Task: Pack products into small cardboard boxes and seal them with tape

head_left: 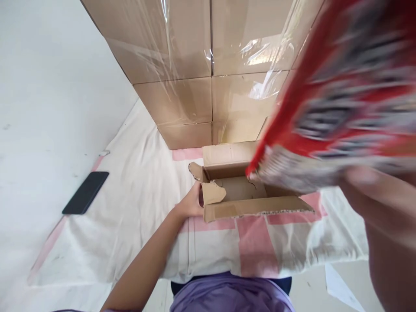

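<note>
An open cardboard box (260,206) with raised flaps sits on the cloth in front of me, its inside bottom showing. At its left end my left hand (192,203) grips the cardboard, the fingers partly behind a torn flap. My right hand (373,195) holds up a red and white printed packet (344,104), close to the camera and smeared by motion. The packet's lower left corner overlaps the right part of the box from this view; whether they touch I cannot tell. Print on the packet is too blurred to read.
Behind the box rises a stack of closed cartons (175,99) under shiny clear film. A black phone (85,193) lies at the left on the white and pink cloth (143,173), beside a white wall (48,86). Floor shows beyond the cloth's near edge.
</note>
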A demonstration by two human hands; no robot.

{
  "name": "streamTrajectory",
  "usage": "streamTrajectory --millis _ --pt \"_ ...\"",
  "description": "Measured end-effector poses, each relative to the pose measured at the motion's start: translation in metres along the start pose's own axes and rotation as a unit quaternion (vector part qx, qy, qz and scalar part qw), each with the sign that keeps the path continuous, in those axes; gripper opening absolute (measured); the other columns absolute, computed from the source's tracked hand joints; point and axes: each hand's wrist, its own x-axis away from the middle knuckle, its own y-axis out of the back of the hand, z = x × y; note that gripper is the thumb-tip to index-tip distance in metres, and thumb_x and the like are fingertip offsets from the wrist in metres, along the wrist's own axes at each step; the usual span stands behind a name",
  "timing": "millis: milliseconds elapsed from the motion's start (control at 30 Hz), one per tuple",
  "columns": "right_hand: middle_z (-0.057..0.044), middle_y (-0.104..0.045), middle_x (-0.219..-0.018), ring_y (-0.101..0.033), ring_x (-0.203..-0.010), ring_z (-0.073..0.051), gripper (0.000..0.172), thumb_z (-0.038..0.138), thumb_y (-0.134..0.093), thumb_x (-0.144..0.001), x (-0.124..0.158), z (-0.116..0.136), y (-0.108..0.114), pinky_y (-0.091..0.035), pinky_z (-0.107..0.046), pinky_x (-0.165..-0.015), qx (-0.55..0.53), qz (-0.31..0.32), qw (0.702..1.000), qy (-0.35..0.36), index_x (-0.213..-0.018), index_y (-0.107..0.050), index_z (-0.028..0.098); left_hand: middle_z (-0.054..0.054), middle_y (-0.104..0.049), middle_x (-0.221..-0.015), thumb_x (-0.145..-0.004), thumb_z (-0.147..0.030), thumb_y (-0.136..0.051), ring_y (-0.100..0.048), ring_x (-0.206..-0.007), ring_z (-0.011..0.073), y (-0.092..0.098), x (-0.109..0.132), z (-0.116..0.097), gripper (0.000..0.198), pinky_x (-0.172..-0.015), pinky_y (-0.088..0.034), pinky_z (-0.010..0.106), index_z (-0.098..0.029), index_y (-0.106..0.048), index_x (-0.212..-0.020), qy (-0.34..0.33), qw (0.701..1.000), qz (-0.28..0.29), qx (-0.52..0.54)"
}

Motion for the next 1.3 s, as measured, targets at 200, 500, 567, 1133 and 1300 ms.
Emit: streamTrajectory --millis 200,500,567,1133,1300 --pt "-0.008 -0.072 -0.09 -0.067 -0.076 -0.026 0.018 0.034 -0.057 -0.094 -0.055 0.0 -0.025 -0.047 -0.036 -0.065 0.207 0.274 0.939 0.018 -0.105 -0.063 0.022 0.022 -0.049 -0.146 -0.061 -0.052 -0.094 -0.051 -0.136 0.0415 -0.002 -0.004 -0.012 0.12 -0.118 -0.041 0.058 -0.019 -0.028 -0.155 -0.05 0.998 -0.023 0.031" --pt "-0.018 -0.075 -0.108 -0.074 -0.097 -0.034 0.031 0.021 -0.055 -0.095 -0.072 -0.009 -0.095 -0.045 -0.035 -0.065 0.321 0.422 0.848 -0.013 -0.124 -0.063 0.012 0.021 -0.045 -0.153 -0.058 -0.052 -0.097 -0.048 -0.14 0.039 -0.003 -0.003 -0.008 0.125 -0.12 -0.04 0.053 -0.02 -0.027 -0.157 -0.035 0.999 -0.023 0.032" --pt "-0.018 -0.075 -0.11 -0.074 -0.097 -0.034 0.032 0.022 -0.054 -0.096 -0.076 -0.011 -0.097 -0.046 -0.035 -0.066 0.316 0.433 0.844 -0.023 -0.126 -0.063 0.012 0.021 -0.045 -0.154 -0.056 -0.054 -0.097 -0.049 -0.139 0.0395 -0.003 -0.004 -0.011 0.129 -0.119 -0.042 0.053 -0.02 -0.026 -0.159 -0.027 0.999 -0.024 0.034" --pt "-0.005 -0.074 -0.115 -0.07 -0.104 -0.026 0.032 0.038 -0.054 -0.101 -0.025 -0.006 -0.029 -0.054 -0.038 -0.089 0.11 0.151 0.982 0.0 -0.129 -0.066 0.027 0.02 -0.042 -0.152 -0.072 -0.056 -0.087 -0.046 -0.141 0.0413 0.0 0.002 -0.02 0.121 -0.113 -0.045 0.058 -0.029 -0.007 -0.159 -0.078 0.994 -0.012 -0.072" --pt "-0.014 -0.068 -0.13 -0.065 -0.123 -0.027 0.041 0.045 -0.034 -0.108 0.048 -0.061 -0.023 -0.052 -0.045 -0.103 -0.043 -0.316 0.946 -0.056 -0.127 -0.063 0.022 0.014 0.009 -0.174 -0.077 -0.057 -0.084 0.001 -0.16 0.0449 0.001 -0.001 -0.033 0.118 -0.125 -0.02 0.068 -0.041 -0.006 -0.164 -0.221 0.954 -0.045 -0.198"
